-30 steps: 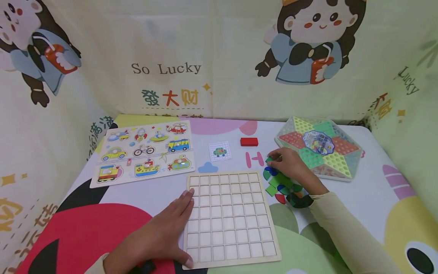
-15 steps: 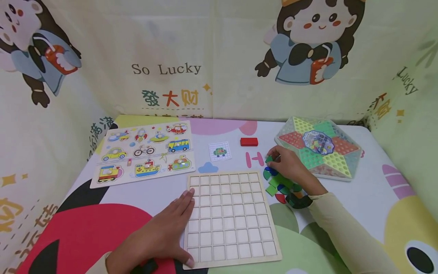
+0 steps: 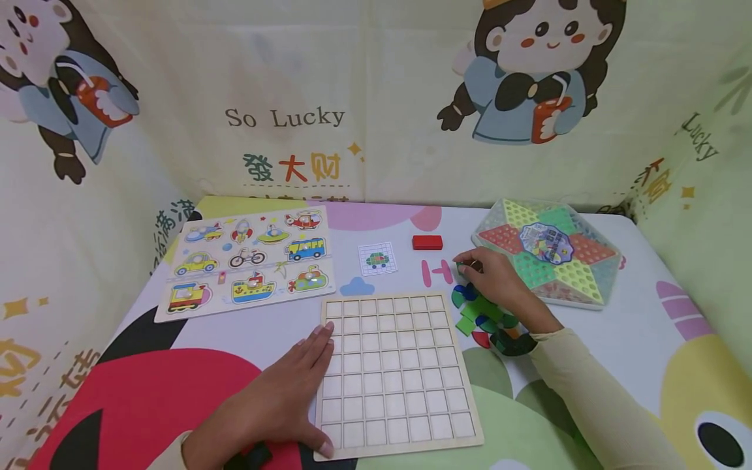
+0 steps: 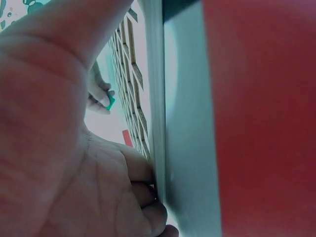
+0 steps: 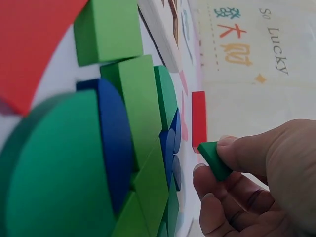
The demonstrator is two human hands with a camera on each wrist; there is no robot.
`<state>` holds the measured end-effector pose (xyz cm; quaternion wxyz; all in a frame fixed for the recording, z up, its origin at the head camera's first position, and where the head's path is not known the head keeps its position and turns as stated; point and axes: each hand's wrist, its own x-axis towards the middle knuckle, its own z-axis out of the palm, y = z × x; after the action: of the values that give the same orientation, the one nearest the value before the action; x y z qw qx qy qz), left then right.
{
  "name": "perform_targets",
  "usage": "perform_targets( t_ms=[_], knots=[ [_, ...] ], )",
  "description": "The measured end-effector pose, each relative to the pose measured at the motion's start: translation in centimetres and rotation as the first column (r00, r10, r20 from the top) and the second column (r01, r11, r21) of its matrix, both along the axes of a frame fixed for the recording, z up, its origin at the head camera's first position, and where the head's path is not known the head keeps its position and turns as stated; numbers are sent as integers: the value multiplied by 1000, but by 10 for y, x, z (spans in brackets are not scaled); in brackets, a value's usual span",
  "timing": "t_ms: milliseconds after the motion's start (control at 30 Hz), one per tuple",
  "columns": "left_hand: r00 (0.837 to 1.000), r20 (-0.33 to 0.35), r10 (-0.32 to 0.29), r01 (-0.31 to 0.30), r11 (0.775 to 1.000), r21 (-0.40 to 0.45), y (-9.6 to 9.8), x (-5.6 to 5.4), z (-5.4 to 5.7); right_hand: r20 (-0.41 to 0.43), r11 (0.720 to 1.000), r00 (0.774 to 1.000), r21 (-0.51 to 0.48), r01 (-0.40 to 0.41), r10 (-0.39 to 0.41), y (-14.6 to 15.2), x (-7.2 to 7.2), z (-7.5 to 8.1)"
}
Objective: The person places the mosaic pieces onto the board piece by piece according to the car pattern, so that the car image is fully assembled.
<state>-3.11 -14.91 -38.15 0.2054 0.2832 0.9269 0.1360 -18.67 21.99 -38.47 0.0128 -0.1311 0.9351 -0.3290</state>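
Observation:
My left hand (image 3: 282, 391) rests along the left side of a wooden grid board (image 3: 405, 450), fingers extended against its edge and thumb on the near corner. In the right wrist view, my right hand (image 5: 266, 173) pinches a small green block (image 5: 215, 161) between thumb and fingers. That hand is just beyond a pile of green and blue blocks (image 3: 483, 309), to the right of the board. Among the pile are light green squares, rounded dark green and blue pieces, and a red piece (image 3: 481, 339). The board's cells hold no blocks.
A red block (image 3: 427, 243) lies beyond the board. To its left is a card (image 3: 378, 260) with a green turtle-like pattern on a grid. A vehicle picture puzzle (image 3: 223, 305) lies back left, and a hexagonal clear box (image 3: 596, 264) with coloured triangles stands back right.
My right hand has shifted slightly away from the pile, toward the back and left, with the green block between its fingers. The left hand stays in place on the board.

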Motion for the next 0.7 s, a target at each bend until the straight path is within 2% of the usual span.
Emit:
perform_targets(
  t_ms=[133,500,700],
  knots=[
    [1000,-1,0,0,1000,5,0,0,0,-30,1000,999,-8,-13,12,-2,1,1],
    [1000,21,3,-3,1000,2,1,-2,2,-18,1000,1000,-30,4,-4,-11,6,5],
    [1000,25,8,-8,1000,4,3,-3,2,-45,996,997,-55,-67,65,-16,8,6]
  ],
)
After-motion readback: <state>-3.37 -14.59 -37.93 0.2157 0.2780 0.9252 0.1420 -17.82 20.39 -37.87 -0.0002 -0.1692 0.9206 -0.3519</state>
